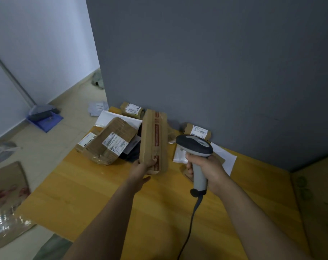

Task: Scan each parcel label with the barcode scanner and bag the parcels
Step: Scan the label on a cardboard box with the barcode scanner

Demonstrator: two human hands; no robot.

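1. Left grip (143, 166) is grasping the long brown parcel (153, 136) by its near end; thumb lies across the facing side, fingers wrap round behind.
2. Parcel is lifted off the yellow wooden bench (95, 194); it stands nearly on end, far end leaning toward the grey wall (215, 62); a strip of tape with red print runs lengthwise down the side in view.
3. Right grip (210, 169) is clenched round the handle of the barcode scanner (196, 146); the dark head is uppermost, just right of the parcel and apart from it; which way the scan window faces I cannot tell.
4. Scanner cable (192, 220) drops from the handle's base and runs over the bench toward the bottom edge of view.
5. Behind and left of the parcel, a large brown box (110, 142) sits tilted on the bench with a white label on top; a white mailer (120, 119) lies behind it.
6. Two small labelled boxes stand against the wall; the far box (131, 109) at the bench's back corner, the near box (197, 131) just behind the scanner head.
7. A second white mailer (225, 158) lies flat on the bench beneath the right grip.
8. On the tiled floor (46, 143) to the left, a blue dustpan (45, 120) and a grey bag (97, 108); at the right edge, a large cardboard carton (318, 203) stands against the bench.
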